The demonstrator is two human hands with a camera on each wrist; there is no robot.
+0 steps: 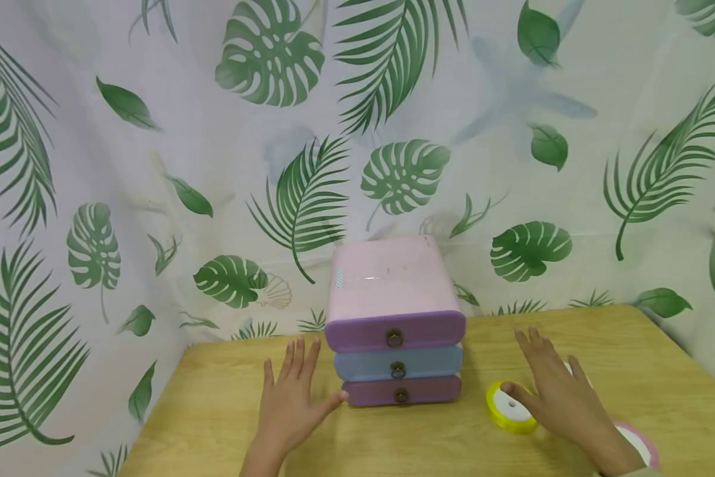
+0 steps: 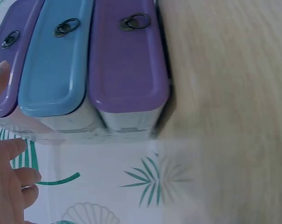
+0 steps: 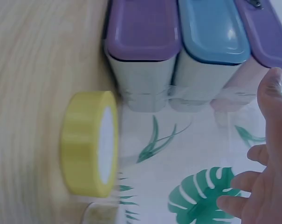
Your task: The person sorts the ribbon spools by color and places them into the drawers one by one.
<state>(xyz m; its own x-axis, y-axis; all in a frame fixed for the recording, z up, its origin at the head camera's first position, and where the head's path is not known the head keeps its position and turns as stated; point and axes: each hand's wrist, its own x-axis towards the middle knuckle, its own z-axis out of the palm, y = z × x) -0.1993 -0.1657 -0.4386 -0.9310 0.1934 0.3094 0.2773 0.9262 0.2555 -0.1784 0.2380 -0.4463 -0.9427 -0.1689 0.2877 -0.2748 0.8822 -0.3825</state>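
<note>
Drawer unit (image 1: 393,281), three-tier, near counter's (image 1: 214,424) back edge. Ring pulls (image 1: 397,370) on drawer fronts (image 1: 360,366) face you, presumably for easy reach; fronts' long axis runs left to right. Your left hand (image 1: 290,401) and right hand (image 1: 556,397) flank unit, fingers straight, spread wide, holding nothing, likely leaving pulls unobstructed. Yellow spool (image 1: 508,413) near right hand.

We read no text, label, brand, number or sign in any of the three views. On the pink top of the drawer unit (image 1: 395,331) we note a small teal patch (image 1: 339,277), too small for us to tell whether it bears lettering; on the white face of the yellow roll (image 1: 505,407) we likewise make out no characters.
</note>
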